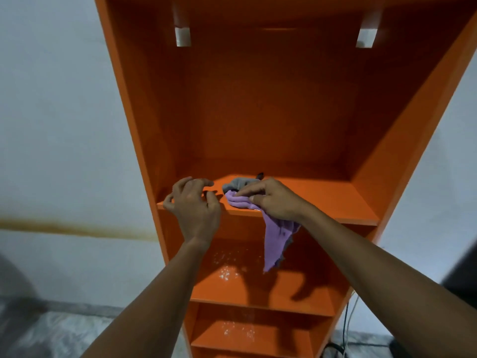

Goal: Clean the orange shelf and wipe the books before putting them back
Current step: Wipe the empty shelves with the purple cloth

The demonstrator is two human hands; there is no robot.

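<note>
The tall orange shelf point(322, 200) stands against a white wall, and no books are in view on it. A purple and grey cloth point(240, 196) lies bunched on the upper board, and one end of it hangs down over the front edge. My right hand point(273, 200) rests on the cloth with its fingers curled over the bunched part. My left hand point(193, 202) hovers at the board's front left corner with fingers loosely curled and nothing in them.
Two lower orange boards point(271, 288) show shiny spots. Two white brackets point(182, 36) sit high on the back panel. A small dark object point(259, 175) lies behind the cloth. Cables point(347, 324) hang at the shelf's lower right. A dark shape point(462, 275) stands at far right.
</note>
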